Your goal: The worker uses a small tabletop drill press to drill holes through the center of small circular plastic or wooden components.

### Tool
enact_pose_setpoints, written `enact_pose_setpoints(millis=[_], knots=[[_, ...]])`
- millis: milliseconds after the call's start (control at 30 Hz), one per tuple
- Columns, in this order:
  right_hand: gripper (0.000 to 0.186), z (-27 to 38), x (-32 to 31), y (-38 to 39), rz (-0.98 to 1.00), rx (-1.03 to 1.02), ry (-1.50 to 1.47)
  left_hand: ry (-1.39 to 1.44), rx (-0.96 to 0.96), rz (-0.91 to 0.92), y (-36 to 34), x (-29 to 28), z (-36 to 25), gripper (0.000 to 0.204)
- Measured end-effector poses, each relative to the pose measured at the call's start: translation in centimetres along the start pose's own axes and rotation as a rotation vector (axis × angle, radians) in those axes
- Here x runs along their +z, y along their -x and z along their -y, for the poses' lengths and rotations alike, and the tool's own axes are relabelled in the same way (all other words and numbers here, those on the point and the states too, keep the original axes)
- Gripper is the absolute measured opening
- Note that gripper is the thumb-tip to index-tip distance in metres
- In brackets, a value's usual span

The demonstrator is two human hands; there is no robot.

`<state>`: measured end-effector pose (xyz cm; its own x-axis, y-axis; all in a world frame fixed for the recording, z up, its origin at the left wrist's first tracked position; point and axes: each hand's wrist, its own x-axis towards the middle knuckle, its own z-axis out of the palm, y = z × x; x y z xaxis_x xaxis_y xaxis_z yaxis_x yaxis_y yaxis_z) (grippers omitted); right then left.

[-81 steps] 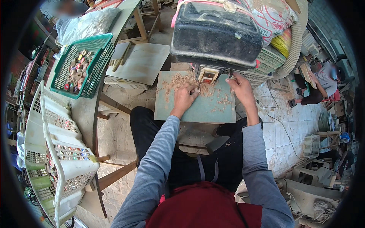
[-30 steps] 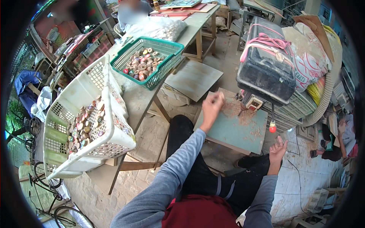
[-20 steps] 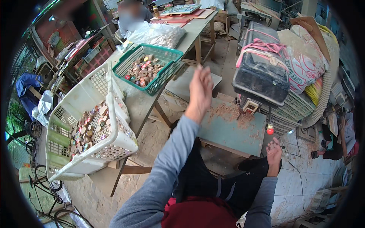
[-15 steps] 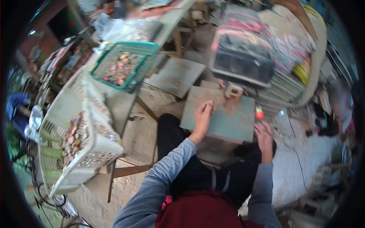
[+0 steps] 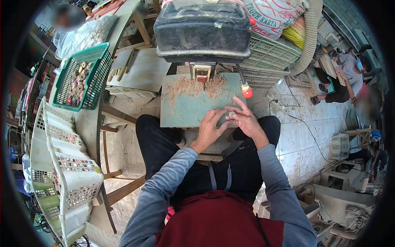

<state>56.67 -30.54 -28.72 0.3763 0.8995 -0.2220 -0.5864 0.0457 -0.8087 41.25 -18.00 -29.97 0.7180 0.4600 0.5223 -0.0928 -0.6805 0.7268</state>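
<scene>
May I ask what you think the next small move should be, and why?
Probably set the small piece on the green board under the black machine: the right hand holds it near the board's front edge, and wood shavings gather beneath the machine.

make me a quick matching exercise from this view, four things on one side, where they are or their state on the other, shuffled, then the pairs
1. dark green plastic basket
2. flat grey-green board
3. red ball-shaped knob
4. small pale piece

A. on a thin dark lever
B. at the right hand
C. holding small round pieces
D. strewn with reddish-brown shavings

Pairs: 1-C, 2-D, 3-A, 4-B
</scene>
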Motion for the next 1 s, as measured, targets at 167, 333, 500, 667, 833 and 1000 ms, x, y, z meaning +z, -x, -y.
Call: enact_pose_setpoints(millis=[167, 333, 500, 667, 833, 1000], knots=[[0.064, -1.4, -0.2, -0.2, -0.016, 0.022, 0.117, -0.107, -0.016, 0.047, 0.6, 0.3, -0.7, 0.047], [0.058, -2.0, 0.7, -0.4, -0.067, 0.008, 0.27, -0.163, -0.04, 0.028, 0.7, 0.4, -0.2, 0.043], [0.055, -1.8, 1.5, -0.4, -0.073, 0.025, 0.409, -0.198, -0.098, 0.004, 0.7, 0.6, 0.2, 0.035], [0.048, -1.2, 1.1, -0.3, -0.138, -0.085, 0.346, -0.315, -0.181, -0.056, -0.6, -1.4, 4.1, 0.033], [0.041, -0.7, -0.5, -0.3, -0.182, -0.127, 0.342, -0.375, -0.308, 0.056, -0.9, -2.6, 5.6, 0.037], [0.034, -0.3, -1.0, -0.3, -0.247, -0.138, 0.282, -0.315, -0.335, 0.075, -1.1, -3.0, 5.4, 0.034]])
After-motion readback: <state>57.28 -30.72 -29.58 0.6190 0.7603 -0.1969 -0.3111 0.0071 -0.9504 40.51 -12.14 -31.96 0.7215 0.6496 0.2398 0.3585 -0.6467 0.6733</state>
